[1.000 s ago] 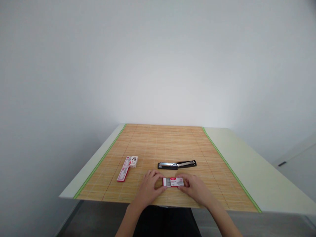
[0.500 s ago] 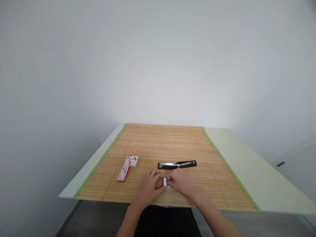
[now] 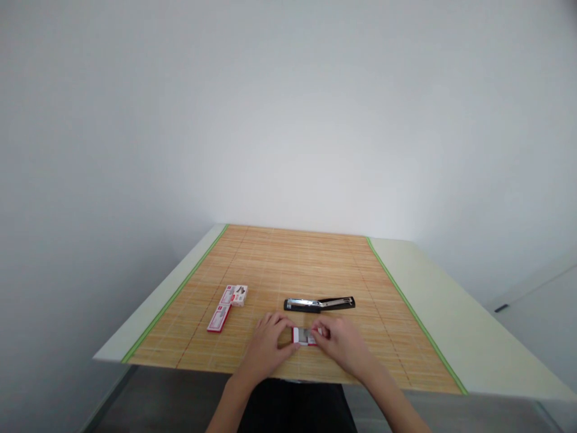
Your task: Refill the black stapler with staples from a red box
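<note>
A small red-and-white staple box [image 3: 303, 336] lies on the bamboo mat [image 3: 293, 264] near the table's front edge, its grey contents showing. My left hand [image 3: 267, 344] holds the box's left end. My right hand [image 3: 341, 343] pinches its right end with the fingertips. Just beyond the hands an opened black stapler [image 3: 319, 304] lies flat, its metal rail exposed.
Two more red-and-white staple boxes [image 3: 228, 304] lie on the mat to the left, one behind the other. The mat has green side edges and covers a pale table [image 3: 446, 313]. White walls stand behind and to the left.
A second ago the box was held wide between both hands. My right hand then slid left over it, and now the fingertips sit at its right end with part of the box showing.
</note>
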`<action>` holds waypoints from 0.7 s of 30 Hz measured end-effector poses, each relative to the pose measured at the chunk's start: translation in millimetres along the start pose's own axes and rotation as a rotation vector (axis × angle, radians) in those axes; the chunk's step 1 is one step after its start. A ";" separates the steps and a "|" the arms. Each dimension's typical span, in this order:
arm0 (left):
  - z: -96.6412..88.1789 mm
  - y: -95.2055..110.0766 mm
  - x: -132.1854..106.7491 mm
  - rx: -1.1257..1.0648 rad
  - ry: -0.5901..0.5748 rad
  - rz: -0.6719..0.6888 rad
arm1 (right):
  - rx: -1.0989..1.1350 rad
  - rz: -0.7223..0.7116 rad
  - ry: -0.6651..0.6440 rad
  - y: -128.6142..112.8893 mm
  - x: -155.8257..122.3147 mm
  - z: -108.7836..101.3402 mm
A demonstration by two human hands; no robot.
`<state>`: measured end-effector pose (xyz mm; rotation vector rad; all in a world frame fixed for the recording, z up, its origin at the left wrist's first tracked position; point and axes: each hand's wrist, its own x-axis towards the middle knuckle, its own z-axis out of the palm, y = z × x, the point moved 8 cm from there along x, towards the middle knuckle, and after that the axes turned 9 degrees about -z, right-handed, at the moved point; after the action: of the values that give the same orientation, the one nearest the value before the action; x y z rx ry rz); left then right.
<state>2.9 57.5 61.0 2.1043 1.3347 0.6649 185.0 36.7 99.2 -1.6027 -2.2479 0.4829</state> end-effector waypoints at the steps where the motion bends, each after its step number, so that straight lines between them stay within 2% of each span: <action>1: 0.0 0.2 0.0 -0.001 -0.002 -0.002 | 0.057 0.007 0.028 5.3 -4.2 1.3; 4: 0.1 0.4 0.3 -0.001 -0.009 -0.010 | 0.153 0.050 0.082 23.6 -15.0 10.5; 8: 0.5 -0.6 1.1 0.003 -0.009 -0.014 | 0.172 0.115 0.141 39.0 -23.1 17.4; 11: 0.3 -0.9 1.3 -0.002 -0.004 -0.015 | 0.183 0.076 0.138 31.4 -21.4 15.9; 15: -0.9 1.1 0.1 -0.005 -0.006 -0.008 | 0.136 0.038 0.059 19.3 -15.5 16.4; 21: -1.2 1.8 -1.3 -0.017 -0.002 0.003 | 0.127 0.041 0.058 22.8 -15.3 18.3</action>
<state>2.8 56.0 62.9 2.0928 1.3209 0.6730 200.3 27.8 71.4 -1.5813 -2.1015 0.5713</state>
